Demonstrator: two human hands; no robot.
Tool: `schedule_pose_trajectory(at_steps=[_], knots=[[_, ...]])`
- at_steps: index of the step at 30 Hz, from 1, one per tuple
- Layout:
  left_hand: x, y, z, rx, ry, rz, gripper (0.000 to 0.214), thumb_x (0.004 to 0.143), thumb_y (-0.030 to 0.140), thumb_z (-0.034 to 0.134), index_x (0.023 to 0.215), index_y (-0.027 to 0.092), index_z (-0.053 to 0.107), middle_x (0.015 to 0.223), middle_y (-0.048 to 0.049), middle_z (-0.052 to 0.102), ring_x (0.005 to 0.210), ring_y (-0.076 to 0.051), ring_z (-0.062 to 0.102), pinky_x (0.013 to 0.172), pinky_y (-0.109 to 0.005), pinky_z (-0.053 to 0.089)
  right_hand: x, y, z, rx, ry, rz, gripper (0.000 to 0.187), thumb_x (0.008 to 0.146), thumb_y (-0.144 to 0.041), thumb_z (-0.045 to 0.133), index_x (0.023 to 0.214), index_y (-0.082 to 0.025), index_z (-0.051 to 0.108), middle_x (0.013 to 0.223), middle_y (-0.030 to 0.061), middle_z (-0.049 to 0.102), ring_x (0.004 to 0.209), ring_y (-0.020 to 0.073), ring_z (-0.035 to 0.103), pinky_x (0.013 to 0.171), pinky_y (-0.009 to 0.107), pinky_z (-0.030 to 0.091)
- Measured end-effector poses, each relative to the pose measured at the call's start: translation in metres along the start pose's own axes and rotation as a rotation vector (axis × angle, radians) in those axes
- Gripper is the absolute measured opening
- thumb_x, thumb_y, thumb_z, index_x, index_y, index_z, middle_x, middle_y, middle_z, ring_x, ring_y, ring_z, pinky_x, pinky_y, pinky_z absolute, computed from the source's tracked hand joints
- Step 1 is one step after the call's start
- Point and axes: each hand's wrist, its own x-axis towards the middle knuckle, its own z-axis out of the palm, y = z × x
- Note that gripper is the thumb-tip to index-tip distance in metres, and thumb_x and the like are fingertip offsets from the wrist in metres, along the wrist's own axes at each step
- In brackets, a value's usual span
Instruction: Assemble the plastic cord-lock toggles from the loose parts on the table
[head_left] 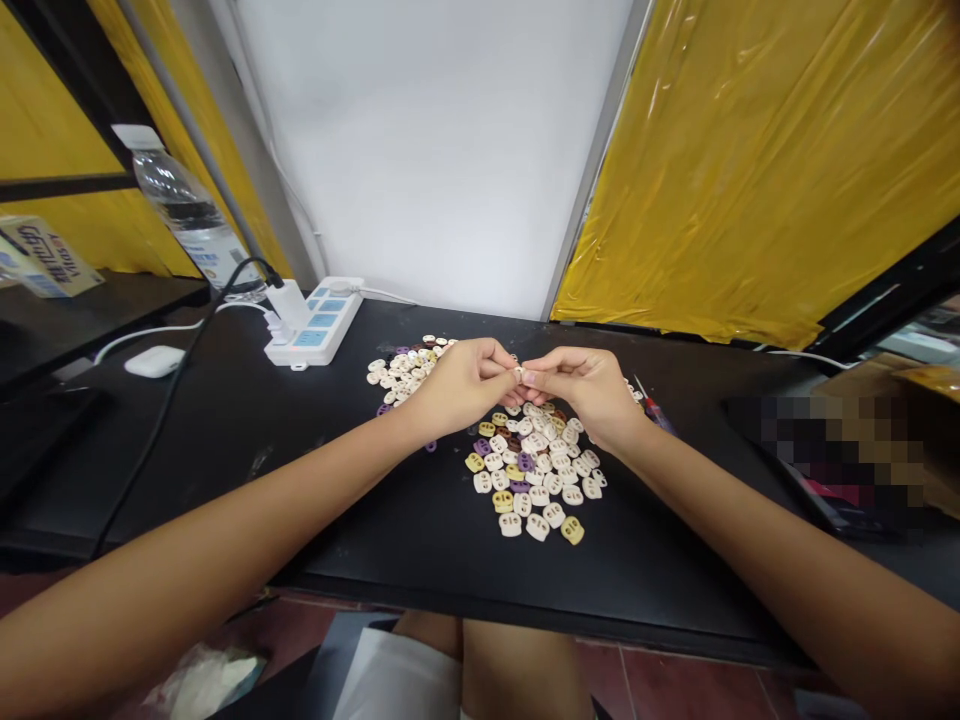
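Note:
My left hand [474, 382] and my right hand [586, 388] meet above the table, fingertips pinched together around one small cream cord lock [519, 372]. Fingers cover most of that piece. Below them spreads a loose pile of two-holed plastic cord locks [537, 497], mostly cream, with some yellow, purple and brown ones among them. Behind my left hand lies a second group of cord locks [397, 375], partly hidden by the hand. A few more pieces show just past my right hand.
On the black table [360, 530], a white power strip [327, 330] with plugs, a white earbud case [154, 361] and a water bottle [191, 215] stand left. A red-handled screwdriver [655, 410] lies by my right wrist. A black cable [169, 405] crosses the left side.

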Motion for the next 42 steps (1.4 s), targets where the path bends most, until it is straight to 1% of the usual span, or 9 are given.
schedule_pose_trajectory(at_steps=[3,7,15,19,25,28,30,36,42], knots=[[0.001,0.000,0.000,-0.021,0.035,-0.022,0.013,0.088,0.014,0.070,0.081,0.015,0.058,0.071,-0.0050,0.077,0.069,-0.014,0.077,0.074,-0.029,0.063,0.000,-0.002,0.000,-0.012,0.030,-0.018,0.023,0.053,-0.023,0.098,0.071,-0.022,0.083,0.063,0.0017,0.075,0.057,0.0123,0.065,0.060,0.029,0.055],[0.003,0.004,-0.002,-0.041,0.034,0.016,0.011,0.089,0.017,0.070,0.085,0.014,0.061,0.077,-0.0069,0.079,0.076,-0.015,0.078,0.077,-0.029,0.063,0.003,-0.009,-0.007,-0.028,-0.062,-0.051,0.021,0.063,-0.027,0.093,0.082,-0.022,0.085,0.073,0.0028,0.078,0.062,0.0119,0.066,0.064,0.030,0.056],[0.002,0.000,0.000,-0.010,0.013,0.017,0.011,0.087,0.019,0.071,0.086,0.016,0.060,0.079,-0.0070,0.079,0.079,-0.017,0.078,0.079,-0.033,0.063,0.005,-0.008,-0.010,-0.043,-0.112,-0.021,0.019,0.063,-0.026,0.092,0.078,-0.023,0.081,0.070,-0.0009,0.074,0.062,0.0108,0.060,0.060,0.028,0.048],[0.002,0.011,-0.003,0.048,-0.017,0.015,0.008,0.088,0.020,0.067,0.086,0.016,0.061,0.080,-0.0070,0.079,0.078,-0.016,0.076,0.077,-0.031,0.060,0.010,-0.011,-0.022,-0.139,-0.111,-0.003,0.024,0.069,-0.029,0.086,0.092,-0.022,0.082,0.074,0.0000,0.073,0.065,0.0121,0.058,0.063,0.029,0.047],[-0.004,0.019,-0.009,0.393,-0.188,0.159,0.013,0.087,0.023,0.065,0.077,0.016,0.071,0.078,-0.0025,0.072,0.072,-0.013,0.063,0.069,-0.027,0.049,0.024,-0.007,-0.050,-0.502,0.067,-0.058,0.017,0.076,-0.027,0.076,0.089,-0.017,0.079,0.075,0.0037,0.074,0.065,0.0148,0.060,0.068,0.033,0.049],[-0.005,0.015,-0.009,0.525,-0.281,0.229,0.020,0.089,0.032,0.068,0.082,0.017,0.077,0.080,-0.0036,0.070,0.071,-0.014,0.059,0.064,-0.028,0.044,0.027,0.003,-0.055,-0.703,0.024,-0.104,0.013,0.079,-0.021,0.071,0.087,-0.017,0.080,0.081,0.0074,0.078,0.074,0.0198,0.067,0.075,0.037,0.052],[-0.004,0.015,-0.010,0.578,-0.247,0.253,0.025,0.091,0.036,0.065,0.088,0.017,0.081,0.085,-0.0053,0.072,0.072,-0.015,0.059,0.065,-0.029,0.043,0.027,0.008,-0.055,-0.809,-0.054,-0.151,0.014,0.081,-0.021,0.070,0.089,-0.018,0.081,0.086,0.0077,0.079,0.078,0.0217,0.069,0.078,0.039,0.052],[0.006,0.027,-0.047,0.870,0.070,0.200,0.022,0.087,0.028,0.063,0.097,0.019,0.081,0.100,-0.0078,0.078,0.085,-0.021,0.066,0.079,-0.034,0.047,0.025,0.008,-0.053,-1.049,-0.181,-0.271,0.009,0.083,-0.022,0.073,0.086,-0.023,0.081,0.089,0.0079,0.076,0.087,0.0260,0.067,0.083,0.041,0.050],[0.007,0.035,-0.082,1.026,0.004,0.014,0.019,0.075,0.020,0.065,0.084,0.021,0.081,0.081,-0.0064,0.078,0.070,-0.021,0.066,0.067,-0.031,0.046,0.022,0.007,-0.048,-1.142,-0.177,-0.294,0.019,0.092,-0.019,0.054,0.079,-0.021,0.067,0.087,0.0097,0.072,0.090,0.0272,0.064,0.082,0.039,0.045]])
